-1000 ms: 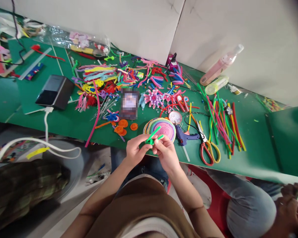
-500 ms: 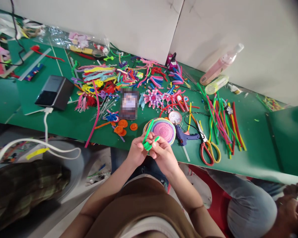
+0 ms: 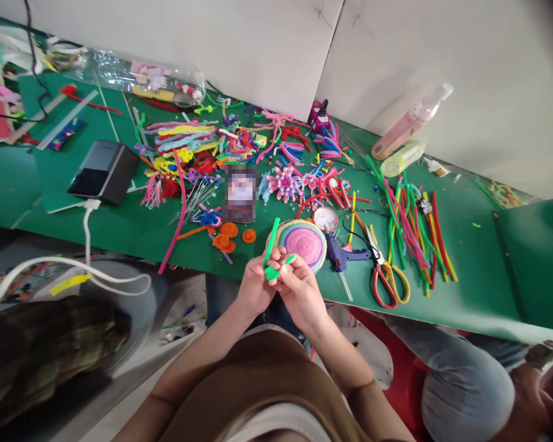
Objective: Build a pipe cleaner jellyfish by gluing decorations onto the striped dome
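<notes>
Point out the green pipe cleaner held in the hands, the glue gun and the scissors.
Green pipe cleaner [image 3: 271, 242]: head view, its straight end.
Glue gun [image 3: 340, 257]: head view, its blue body.
Scissors [image 3: 376, 250]: head view, the blades.

Black box [image 3: 104, 172]: placed on the green table [image 3: 483, 270].
White cable [image 3: 88, 236]: plugged into the black box's near edge.
Clear bag [image 3: 108, 66]: laid beyond the black box.
Pink bottle [image 3: 408, 126]: seen well right of the black box.
Plaid cloth [image 3: 50, 362]: seen lower than the black box.
</notes>
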Motion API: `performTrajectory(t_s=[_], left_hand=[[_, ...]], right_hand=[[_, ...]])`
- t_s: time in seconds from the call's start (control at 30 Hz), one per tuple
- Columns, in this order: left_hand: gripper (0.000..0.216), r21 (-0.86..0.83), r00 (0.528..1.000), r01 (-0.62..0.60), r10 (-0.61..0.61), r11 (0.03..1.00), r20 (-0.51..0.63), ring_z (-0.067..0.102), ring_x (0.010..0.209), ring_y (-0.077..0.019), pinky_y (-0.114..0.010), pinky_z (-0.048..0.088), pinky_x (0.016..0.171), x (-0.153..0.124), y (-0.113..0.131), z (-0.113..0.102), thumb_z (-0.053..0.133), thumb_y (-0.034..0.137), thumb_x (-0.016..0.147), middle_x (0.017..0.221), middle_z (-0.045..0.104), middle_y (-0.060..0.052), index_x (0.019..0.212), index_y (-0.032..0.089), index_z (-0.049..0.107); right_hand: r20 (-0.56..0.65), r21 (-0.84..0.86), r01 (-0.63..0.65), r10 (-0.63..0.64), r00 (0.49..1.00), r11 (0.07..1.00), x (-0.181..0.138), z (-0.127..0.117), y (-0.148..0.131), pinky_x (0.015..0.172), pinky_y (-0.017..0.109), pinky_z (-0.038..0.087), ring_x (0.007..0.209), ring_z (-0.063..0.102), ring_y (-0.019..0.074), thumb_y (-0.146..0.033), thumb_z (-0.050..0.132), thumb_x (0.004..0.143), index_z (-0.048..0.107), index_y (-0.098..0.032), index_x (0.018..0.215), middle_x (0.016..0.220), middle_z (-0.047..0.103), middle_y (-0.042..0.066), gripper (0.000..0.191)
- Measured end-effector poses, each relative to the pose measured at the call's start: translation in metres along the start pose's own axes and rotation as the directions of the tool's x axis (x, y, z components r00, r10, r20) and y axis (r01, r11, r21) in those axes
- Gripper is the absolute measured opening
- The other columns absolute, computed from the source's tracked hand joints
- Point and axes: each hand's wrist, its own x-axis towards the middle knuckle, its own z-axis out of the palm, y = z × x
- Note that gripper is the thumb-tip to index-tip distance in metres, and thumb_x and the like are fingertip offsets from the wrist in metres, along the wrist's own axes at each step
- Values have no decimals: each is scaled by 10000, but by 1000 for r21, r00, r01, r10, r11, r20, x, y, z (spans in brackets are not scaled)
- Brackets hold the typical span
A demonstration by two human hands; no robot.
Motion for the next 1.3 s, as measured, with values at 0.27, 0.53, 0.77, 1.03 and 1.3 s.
performTrajectory(t_s=[0.27, 0.53, 0.77, 1.03, 1.3], left_hand=[[571, 62, 1000, -16, 15, 998, 15, 563, 670, -97, -113, 374, 374, -1, 0, 1, 731, 713, 551, 772, 570, -35, 528, 162, 581], [401, 135, 996, -54, 43, 989, 77, 471, 449, -53, -174, 411, 361, -1, 6, -4, 728, 611, 672, 791, 685, -75, 667, 211, 748], [279, 250, 990, -127, 108, 960, 85, 652, 1003, -255, -355, 573, 768, -1, 15, -5, 698, 492, 758, 1048, 697, -120, 817, 231, 776], [208, 472, 955, -294, 269, 831, 122, 605, 929, -171, -280, 526, 795, -7, 18, -16, 668, 284, 826, 971, 602, -55, 1021, 261, 738], [183, 649, 968, -250, 210, 719, 141, 624, 742, -145, -240, 517, 665, -8, 43, -2, 668, 274, 823, 861, 674, -36, 977, 206, 739]], right_hand=[[-37, 30, -39, 41, 998, 999, -2, 4, 0, 543, 167, 472, 537, 554, 58, -398, 842, 625, 565, -212, 734, 663, 615, -56, 350], [-9, -40, 3, -3, 1000, 999, -1, -1, 3, 576, 211, 548, 538, 595, 72, -425, 821, 652, 558, -233, 800, 725, 633, -58, 358], [-31, -239, 173, -186, 982, 956, -1, -5, 2, 634, 274, 572, 641, 633, 120, -436, 798, 667, 659, -239, 835, 814, 668, -13, 294], [91, -554, 398, -422, 902, 731, 2, -16, -2, 729, 307, 549, 862, 630, 174, -337, 725, 768, 690, -252, 893, 948, 669, 39, 156], [285, -717, 527, -497, 819, 457, 1, -22, -7, 786, 309, 522, 875, 642, 172, -235, 659, 831, 693, -291, 1013, 968, 707, 27, 193]])
